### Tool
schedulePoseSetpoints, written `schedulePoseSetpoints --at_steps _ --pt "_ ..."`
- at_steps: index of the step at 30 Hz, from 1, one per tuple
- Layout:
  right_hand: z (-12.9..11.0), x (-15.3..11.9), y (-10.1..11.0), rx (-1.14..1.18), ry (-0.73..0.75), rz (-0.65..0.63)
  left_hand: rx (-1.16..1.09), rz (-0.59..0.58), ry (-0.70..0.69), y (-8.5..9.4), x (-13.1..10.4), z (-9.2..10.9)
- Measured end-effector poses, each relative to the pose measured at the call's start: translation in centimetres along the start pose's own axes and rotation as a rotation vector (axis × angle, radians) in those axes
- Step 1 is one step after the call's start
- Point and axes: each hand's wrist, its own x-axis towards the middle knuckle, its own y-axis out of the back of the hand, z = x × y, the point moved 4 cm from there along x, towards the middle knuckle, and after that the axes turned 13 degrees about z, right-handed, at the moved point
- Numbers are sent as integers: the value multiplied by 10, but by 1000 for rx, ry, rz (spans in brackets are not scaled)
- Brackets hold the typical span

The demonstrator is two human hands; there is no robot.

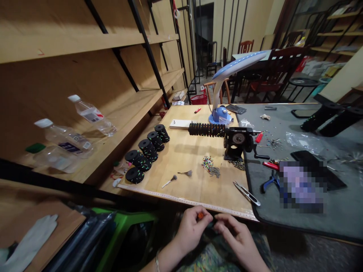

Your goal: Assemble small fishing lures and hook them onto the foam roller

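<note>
My left hand (193,227) is closed in a pinch around a small orange thing (200,215), just off the table's front edge. Beside it, my right hand (234,232) has thumb and fingers bent together; whatever may be between them is too small to make out. Both hands are close together, their fingertips nearly touching. On the wooden table (187,189) lie a pile of coloured beads (208,163), a grey pile of small pieces (214,172), two small dark-tipped brushes and thread snips (246,193). Behind them a black hand-cranked device (237,141) holds a row of black ridged rolls (207,129).
Several black spools (148,150) stand at the table's left. A blue lamp (219,112) rises at the back. Blue pliers (272,183), red-handled tools and plastic bags lie on the grey mat (283,147). Plastic bottles (92,115) rest on the left shelf.
</note>
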Motion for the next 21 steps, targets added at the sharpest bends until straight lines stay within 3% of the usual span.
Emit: schedulePoseSetpoints --at_steps 4,7,11,16,21 --pt "-16 12 -2 132 -113 -24 123 12 -152 4 -4 12" --pt "-25 17 -17 222 -130 -124 195 20 -248 6 -5 16" --pt "-15 19 -35 243 -132 -196 263 52 -302 9 -3 12" --pt "8 26 -35 63 -14 -132 348 41 -375 9 7 7" --pt "14 32 -26 105 -91 -39 674 192 -536 22 43 10"
